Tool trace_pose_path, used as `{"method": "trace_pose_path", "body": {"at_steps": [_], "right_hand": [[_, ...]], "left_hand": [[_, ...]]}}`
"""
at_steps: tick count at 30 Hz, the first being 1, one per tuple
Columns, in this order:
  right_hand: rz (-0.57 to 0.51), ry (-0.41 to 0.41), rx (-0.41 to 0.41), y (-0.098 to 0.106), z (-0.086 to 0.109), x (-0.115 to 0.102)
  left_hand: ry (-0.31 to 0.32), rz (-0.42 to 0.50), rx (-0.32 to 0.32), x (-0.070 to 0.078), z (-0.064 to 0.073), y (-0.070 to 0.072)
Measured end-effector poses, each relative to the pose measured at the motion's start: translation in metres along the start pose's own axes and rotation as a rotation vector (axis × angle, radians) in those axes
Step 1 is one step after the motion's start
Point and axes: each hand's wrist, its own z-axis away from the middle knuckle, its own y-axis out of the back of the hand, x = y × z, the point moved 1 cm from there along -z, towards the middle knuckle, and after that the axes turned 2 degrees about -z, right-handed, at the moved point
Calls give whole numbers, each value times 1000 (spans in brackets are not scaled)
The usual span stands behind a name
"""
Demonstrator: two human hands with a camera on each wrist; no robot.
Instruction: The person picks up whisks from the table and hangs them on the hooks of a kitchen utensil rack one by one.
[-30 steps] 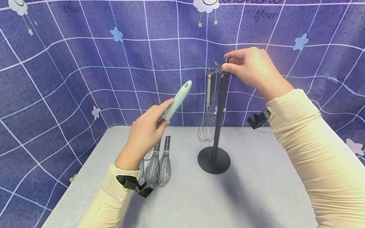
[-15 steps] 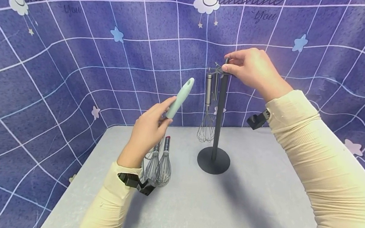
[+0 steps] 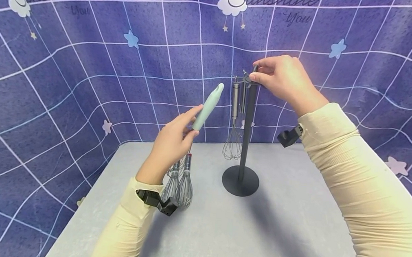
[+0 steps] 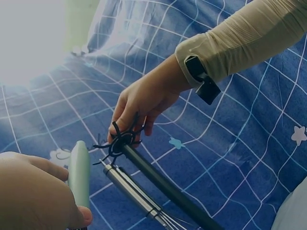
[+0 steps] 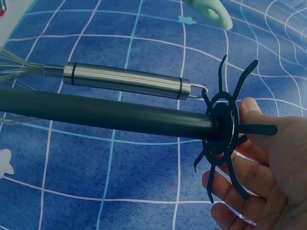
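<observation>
The left hand [image 3: 171,142] pinches a mint-green handle [image 3: 208,108], its tip slanting up toward a black hooked stand [image 3: 248,128]. Wire whisks [image 3: 186,188] lie lower, on the grey desk [image 3: 199,242]. Farther off, the right hand [image 3: 285,78] holds the stand's top, where a steel-handled whisk [image 3: 235,100] hangs; behind stretches star-patterned blue cloth [image 3: 185,24].

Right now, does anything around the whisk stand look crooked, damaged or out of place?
Nothing stands out. The black whisk stand is upright, the steel-handled whisk hangs straight from it, and the balloon whisks on the table lie side by side, partly hidden.
</observation>
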Motion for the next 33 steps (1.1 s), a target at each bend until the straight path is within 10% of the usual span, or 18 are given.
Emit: {"method": "trace_pose_path", "body": {"at_steps": [33], "right_hand": [[15, -5, 7, 0, 1, -1]], "left_hand": [[19, 79, -30, 16, -22, -6]]}}
